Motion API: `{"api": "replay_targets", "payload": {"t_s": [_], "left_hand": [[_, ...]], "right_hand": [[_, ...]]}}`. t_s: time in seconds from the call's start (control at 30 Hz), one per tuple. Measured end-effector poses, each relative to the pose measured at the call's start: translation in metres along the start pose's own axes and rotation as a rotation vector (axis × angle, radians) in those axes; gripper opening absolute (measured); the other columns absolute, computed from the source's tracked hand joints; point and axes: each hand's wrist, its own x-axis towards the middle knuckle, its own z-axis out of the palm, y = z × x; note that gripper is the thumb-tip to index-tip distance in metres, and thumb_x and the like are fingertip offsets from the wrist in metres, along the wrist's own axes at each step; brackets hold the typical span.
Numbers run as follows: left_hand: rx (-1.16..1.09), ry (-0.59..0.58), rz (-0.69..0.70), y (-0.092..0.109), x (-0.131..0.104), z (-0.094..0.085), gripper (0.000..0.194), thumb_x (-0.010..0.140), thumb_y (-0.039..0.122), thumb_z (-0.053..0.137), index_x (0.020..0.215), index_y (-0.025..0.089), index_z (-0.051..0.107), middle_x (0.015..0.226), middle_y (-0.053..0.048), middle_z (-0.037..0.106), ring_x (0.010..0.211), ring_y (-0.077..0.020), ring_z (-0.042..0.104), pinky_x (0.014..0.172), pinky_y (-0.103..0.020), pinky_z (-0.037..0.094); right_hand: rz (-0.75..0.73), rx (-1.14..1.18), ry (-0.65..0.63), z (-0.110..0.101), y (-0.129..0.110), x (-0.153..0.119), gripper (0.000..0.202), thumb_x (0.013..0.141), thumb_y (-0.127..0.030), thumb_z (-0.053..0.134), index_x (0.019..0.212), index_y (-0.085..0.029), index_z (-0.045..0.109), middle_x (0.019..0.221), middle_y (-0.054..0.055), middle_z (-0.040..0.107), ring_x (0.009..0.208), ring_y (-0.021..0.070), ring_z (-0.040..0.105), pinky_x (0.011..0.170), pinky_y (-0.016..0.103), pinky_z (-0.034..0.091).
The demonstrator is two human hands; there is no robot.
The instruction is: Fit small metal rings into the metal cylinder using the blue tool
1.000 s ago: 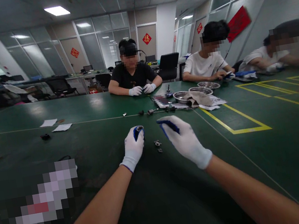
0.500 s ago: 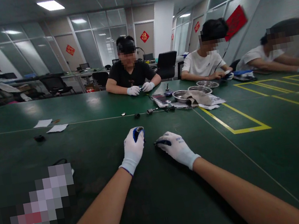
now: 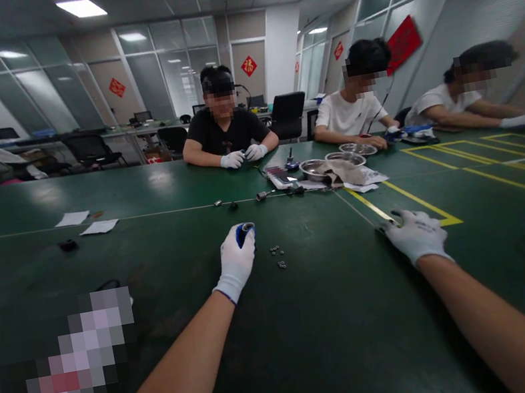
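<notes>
Working at a green table (image 3: 320,349). Toward its far edge, right of centre, three metal bowls (image 3: 308,172) close together, contents too hard to make out; against their near side, a crumpled cloth (image 3: 347,173). Reaching toward the right edge with the right hand (image 3: 417,237), low over the table, fingers bent, grip impossible to tell. Seemingly at a holding-and-reaching step: gripping a round-mouthed part (image 3: 246,228) in the left hand (image 3: 236,262), near mid-table, opening upward. Just right of it, small metal pieces (image 3: 281,265) in two loose clusters.

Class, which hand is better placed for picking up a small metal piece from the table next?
Probably the right hand: the left hand is nearer the small metal pieces but grips a round part; whether the right holds anything is unclear.
</notes>
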Motion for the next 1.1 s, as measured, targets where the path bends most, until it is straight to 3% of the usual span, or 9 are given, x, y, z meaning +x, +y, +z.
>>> {"api": "replay_targets", "payload": {"t_s": [0.07,0.13,0.23,0.3,0.37,0.67,0.93,1.1], "left_hand": [[-0.013,0.011,0.006,-0.001,0.001,0.001,0.021,0.092,0.031,0.063,0.105,0.016,0.072,0.090,-0.006,0.076,0.075,-0.0183,0.071,0.073,-0.030,0.059],[-0.017,0.012,0.010,-0.002,0.001,0.001,0.021,0.092,0.032,0.063,0.105,0.017,0.072,0.088,-0.006,0.075,0.075,-0.0182,0.070,0.073,-0.029,0.058],[0.010,0.009,0.028,-0.003,0.002,0.001,0.021,0.091,0.033,0.065,0.103,0.017,0.072,0.088,-0.005,0.075,0.080,-0.0195,0.071,0.078,-0.031,0.058],[0.031,0.013,0.048,-0.003,0.003,0.001,0.021,0.091,0.033,0.064,0.102,0.017,0.073,0.090,-0.005,0.076,0.084,-0.0202,0.071,0.082,-0.033,0.058],[0.041,0.008,0.053,-0.003,0.003,0.001,0.022,0.092,0.034,0.063,0.103,0.017,0.072,0.090,-0.005,0.076,0.083,-0.0204,0.071,0.082,-0.033,0.058],[0.066,-0.022,0.057,-0.002,0.003,0.001,0.019,0.092,0.032,0.064,0.101,0.017,0.072,0.088,-0.005,0.075,0.085,-0.0210,0.071,0.084,-0.034,0.058],[0.083,-0.033,0.025,0.000,0.002,0.000,0.018,0.092,0.031,0.064,0.101,0.017,0.073,0.087,-0.006,0.075,0.083,-0.0214,0.071,0.083,-0.034,0.057],[0.105,-0.041,0.031,0.001,0.002,-0.001,0.019,0.093,0.031,0.063,0.103,0.017,0.072,0.090,-0.006,0.076,0.085,-0.0210,0.071,0.084,-0.034,0.057]], "right_hand": [[-0.006,0.066,0.035,-0.005,-0.031,-0.020,0.060,0.089,-0.053,0.055,0.131,-0.012,0.068,0.134,0.029,0.060,0.122,0.0481,0.055,0.095,0.063,0.046],[-0.210,0.195,0.008,-0.012,-0.070,-0.046,0.056,0.092,-0.049,0.052,0.135,-0.014,0.065,0.139,0.025,0.060,0.132,0.0433,0.051,0.105,0.060,0.043],[-0.564,0.362,-0.154,-0.021,-0.124,-0.090,0.053,0.093,-0.047,0.055,0.135,-0.017,0.066,0.143,0.021,0.060,0.133,0.0379,0.053,0.109,0.057,0.044],[-0.752,0.423,-0.226,-0.027,-0.149,-0.113,0.050,0.093,-0.046,0.059,0.136,-0.022,0.066,0.149,0.017,0.058,0.137,0.0366,0.052,0.112,0.058,0.042],[-0.849,0.465,-0.265,-0.032,-0.163,-0.129,0.050,0.091,-0.045,0.065,0.136,-0.025,0.066,0.151,0.016,0.056,0.138,0.0372,0.051,0.113,0.061,0.040],[-0.881,0.406,-0.326,-0.045,-0.169,-0.130,0.045,0.092,-0.046,0.067,0.130,-0.022,0.072,0.149,0.019,0.057,0.135,0.0402,0.052,0.109,0.064,0.043],[-0.798,0.385,-0.298,-0.036,-0.168,-0.127,0.046,0.092,-0.049,0.065,0.131,-0.025,0.071,0.147,0.018,0.058,0.136,0.0418,0.050,0.108,0.065,0.042],[-0.730,0.392,-0.334,-0.036,-0.169,-0.123,0.057,0.091,-0.047,0.065,0.141,-0.019,0.063,0.148,0.019,0.058,0.136,0.0400,0.050,0.111,0.061,0.042]]}}
